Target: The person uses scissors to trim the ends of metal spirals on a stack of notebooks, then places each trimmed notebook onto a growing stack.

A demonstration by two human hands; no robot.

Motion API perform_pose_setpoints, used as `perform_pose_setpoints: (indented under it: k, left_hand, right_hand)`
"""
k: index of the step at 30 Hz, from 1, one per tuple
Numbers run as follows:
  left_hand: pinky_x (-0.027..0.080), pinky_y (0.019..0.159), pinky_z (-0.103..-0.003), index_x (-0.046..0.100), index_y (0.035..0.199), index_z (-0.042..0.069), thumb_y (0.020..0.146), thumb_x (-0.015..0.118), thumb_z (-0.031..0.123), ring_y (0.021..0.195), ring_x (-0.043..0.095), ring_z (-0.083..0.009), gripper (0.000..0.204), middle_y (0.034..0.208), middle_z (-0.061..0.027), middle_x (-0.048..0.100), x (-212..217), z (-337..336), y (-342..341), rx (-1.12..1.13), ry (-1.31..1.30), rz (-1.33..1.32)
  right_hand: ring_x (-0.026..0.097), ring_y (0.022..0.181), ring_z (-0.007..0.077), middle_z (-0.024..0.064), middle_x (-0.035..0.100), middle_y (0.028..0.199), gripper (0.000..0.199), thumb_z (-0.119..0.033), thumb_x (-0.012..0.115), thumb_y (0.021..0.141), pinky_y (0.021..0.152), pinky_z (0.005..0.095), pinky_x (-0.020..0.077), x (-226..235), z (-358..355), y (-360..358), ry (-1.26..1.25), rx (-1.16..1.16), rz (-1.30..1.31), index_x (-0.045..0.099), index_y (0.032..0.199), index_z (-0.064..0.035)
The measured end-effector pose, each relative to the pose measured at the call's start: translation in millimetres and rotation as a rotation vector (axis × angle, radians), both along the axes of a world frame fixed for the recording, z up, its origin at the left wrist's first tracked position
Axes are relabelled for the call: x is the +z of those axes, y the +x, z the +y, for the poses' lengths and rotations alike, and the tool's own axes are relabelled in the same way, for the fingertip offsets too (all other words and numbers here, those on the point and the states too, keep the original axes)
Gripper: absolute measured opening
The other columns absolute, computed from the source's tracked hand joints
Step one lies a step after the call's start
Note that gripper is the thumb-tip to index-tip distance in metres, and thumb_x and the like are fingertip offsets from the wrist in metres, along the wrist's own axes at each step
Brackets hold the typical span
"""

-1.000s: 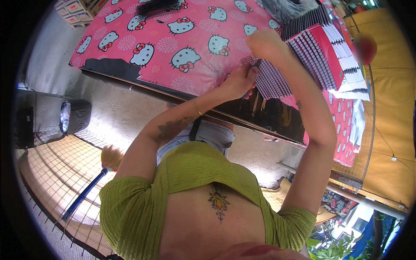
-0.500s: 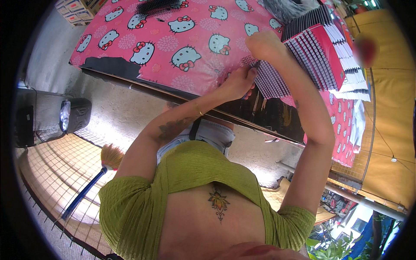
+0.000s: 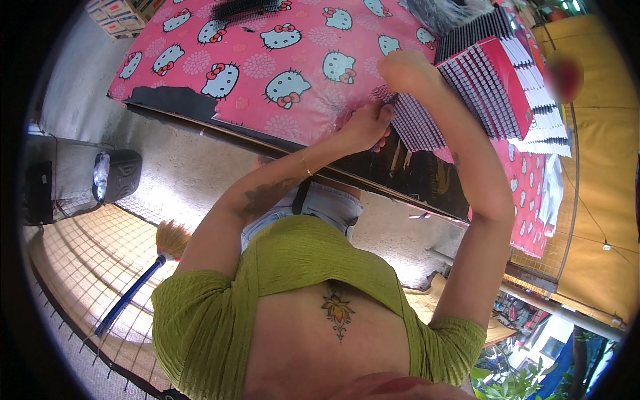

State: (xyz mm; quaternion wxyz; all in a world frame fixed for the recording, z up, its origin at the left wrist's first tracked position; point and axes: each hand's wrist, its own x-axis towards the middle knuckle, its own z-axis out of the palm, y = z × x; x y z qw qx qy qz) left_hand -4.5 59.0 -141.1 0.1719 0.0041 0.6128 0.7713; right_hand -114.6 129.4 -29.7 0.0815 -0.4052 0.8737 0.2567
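Note:
At the table's near edge my left hand [image 3: 368,128] is closed, its thumb pressed beside the corner of a wire-bound notebook [image 3: 419,125]. Dark wire loops [image 3: 381,93] stick out between my two hands. My right hand [image 3: 404,71] is bent inward just beyond, its fingers curled and mostly hidden behind the wrist; what they hold cannot be seen. To the right of my right forearm stands a stack of wire-bound notebooks [image 3: 485,92] with rows of pale loops and a pink-red cover.
A pink patterned cover [image 3: 250,110] lies over the table, torn at its left front. Black wire bindings [image 3: 243,9] lie at the far side, clear plastic [image 3: 445,15] at the far right. A broom [image 3: 143,283] leans at left; boxes [image 3: 120,15] stand far left.

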Motion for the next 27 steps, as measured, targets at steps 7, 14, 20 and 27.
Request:
perform_pose_setpoints:
  k: [7,14,20,27]
  left_hand:
    - [0.05,0.048,-0.03,0.054,0.104,0.0,0.102,0.039,0.033,0.063,0.067,-0.0174,0.036,0.078,-0.0071,0.062,-7.3,-9.9,8.2,-0.059,-0.037,0.0]
    - [0.051,0.049,-0.03,0.054,0.104,0.001,0.102,0.039,0.033,0.064,0.067,-0.0183,0.036,0.078,-0.0081,0.062,-9.8,-4.6,-2.6,-0.062,-0.081,0.013]
    - [0.051,0.048,-0.033,0.057,0.101,-0.006,0.1,0.041,0.033,0.06,0.068,-0.0208,0.042,0.073,-0.0109,0.064,-10.6,-8.8,6.2,-0.013,-0.044,-0.007]
    - [0.052,0.05,-0.031,0.056,0.107,0.001,0.102,0.038,0.033,0.065,0.067,-0.0168,0.037,0.079,-0.0078,0.062,-16.8,-8.2,-3.7,-0.06,-0.057,-0.014]
  right_hand:
    - [0.07,0.084,0.0298,0.0153,0.071,0.087,0.018,-0.008,0.065,0.073,0.067,0.0435,0.0556,0.3,-5.6,2.0,-0.105,-0.029,0.0,0.072,0.088,-0.0036]
    - [0.071,0.082,0.0291,0.0146,0.071,0.086,0.017,-0.011,0.062,0.076,0.065,0.0405,0.0552,-14.2,0.3,-6.7,0.035,0.019,0.003,0.073,0.088,-0.004]
    - [0.071,0.082,0.0296,0.0158,0.071,0.088,0.018,-0.011,0.061,0.077,0.066,0.0419,0.0556,-16.0,-0.8,-2.7,-0.035,-0.026,0.025,0.073,0.089,-0.0037]
    - [0.071,0.083,0.03,0.016,0.071,0.089,0.019,-0.01,0.06,0.077,0.067,0.0418,0.0563,-25.1,-1.8,-7.0,0.0,0.007,0.007,0.073,0.09,-0.0032]
